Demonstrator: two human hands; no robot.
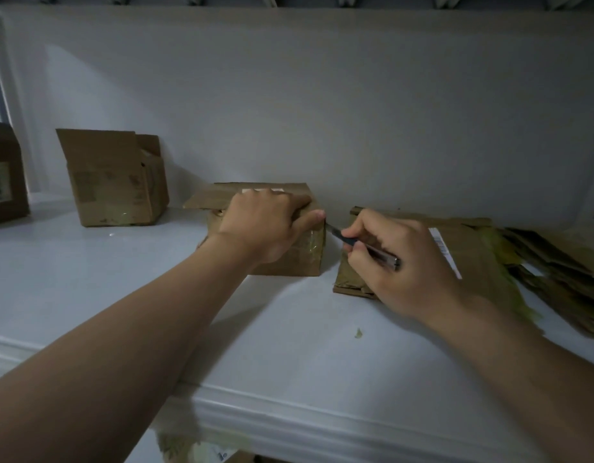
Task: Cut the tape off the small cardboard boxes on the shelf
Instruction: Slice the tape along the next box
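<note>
A small cardboard box sits on the white shelf near the back wall, with clear tape over its right front corner. My left hand lies on top of it, fingers spread flat and thumb at the right edge. My right hand grips a slim utility knife, whose blade tip touches the box's upper right corner beside my left thumb. The hands hide much of the box top.
An opened box stands at the back left, and another box at the far left edge. Flattened cardboard lies to the right under my right hand, with more stacked pieces beyond. A tape scrap lies on the shelf.
</note>
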